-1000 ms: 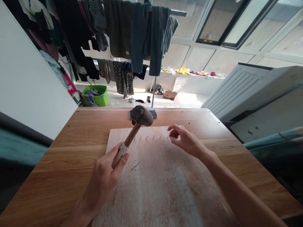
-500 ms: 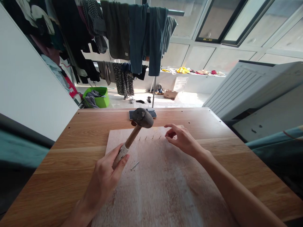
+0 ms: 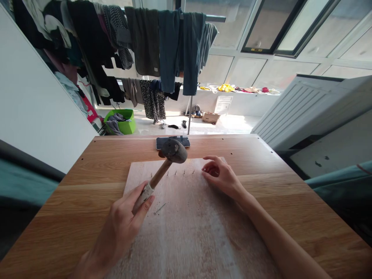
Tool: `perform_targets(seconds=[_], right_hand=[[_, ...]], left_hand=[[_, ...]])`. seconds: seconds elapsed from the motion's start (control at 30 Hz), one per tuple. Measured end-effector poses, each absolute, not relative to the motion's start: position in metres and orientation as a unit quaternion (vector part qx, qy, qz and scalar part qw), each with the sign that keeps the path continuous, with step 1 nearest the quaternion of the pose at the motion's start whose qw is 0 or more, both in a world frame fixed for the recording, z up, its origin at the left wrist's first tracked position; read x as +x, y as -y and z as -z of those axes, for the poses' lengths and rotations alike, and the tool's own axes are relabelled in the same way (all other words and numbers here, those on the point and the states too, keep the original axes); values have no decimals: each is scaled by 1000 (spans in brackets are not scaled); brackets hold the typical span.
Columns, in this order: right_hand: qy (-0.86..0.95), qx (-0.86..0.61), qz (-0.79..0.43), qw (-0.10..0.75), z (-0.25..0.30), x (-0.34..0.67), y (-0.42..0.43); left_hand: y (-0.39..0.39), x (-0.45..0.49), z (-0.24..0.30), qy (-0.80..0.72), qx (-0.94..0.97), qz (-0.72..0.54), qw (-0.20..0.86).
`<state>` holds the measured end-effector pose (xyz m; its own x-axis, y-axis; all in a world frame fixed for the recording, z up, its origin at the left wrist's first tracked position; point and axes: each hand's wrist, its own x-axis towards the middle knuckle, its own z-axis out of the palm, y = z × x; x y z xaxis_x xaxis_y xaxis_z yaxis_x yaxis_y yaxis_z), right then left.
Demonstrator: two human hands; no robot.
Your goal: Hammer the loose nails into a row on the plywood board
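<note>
My left hand (image 3: 122, 224) grips the wooden handle of a mallet (image 3: 173, 150), whose dark head is raised above a pale wooden board (image 3: 188, 228). A short row of small nails (image 3: 180, 173) stands upright in the board's far part. My right hand (image 3: 219, 174) rests on the board just right of that row, fingers pinched together at the board surface; what they pinch is too small to make out. One loose nail (image 3: 159, 208) lies flat on the board near my left thumb.
The board lies on a wooden table (image 3: 87, 182). A phone (image 3: 173, 142) lies at the table's far edge behind the mallet head. Beyond are a rack of hanging clothes (image 3: 162, 46), a green basket (image 3: 119, 121) and a white unit (image 3: 308, 112) at right.
The mallet head has come down a little toward the nail row. My right hand has shifted slightly left and lower onto the board. The view has tilted a bit.
</note>
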<state>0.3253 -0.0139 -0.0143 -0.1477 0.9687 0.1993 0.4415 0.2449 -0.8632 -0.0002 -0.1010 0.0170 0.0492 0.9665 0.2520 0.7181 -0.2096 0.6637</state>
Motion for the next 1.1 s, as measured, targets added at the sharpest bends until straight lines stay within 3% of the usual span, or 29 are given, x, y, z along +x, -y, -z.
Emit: perform_targets(seconds=[0.37, 0.83, 1.03, 1.1], right_hand=[[708, -552, -241, 368, 9, 323, 16], [711, -533, -270, 371, 6, 321, 17], [701, -516, -307, 386, 7, 321, 17], [704, -527, -264, 397, 0, 320, 19]], left_hand=[[92, 51, -43, -525, 768, -260, 259], [90, 55, -35, -528, 770, -252, 255], [107, 34, -28, -560, 723, -333, 229], [112, 27, -29, -579, 697, -366, 214]])
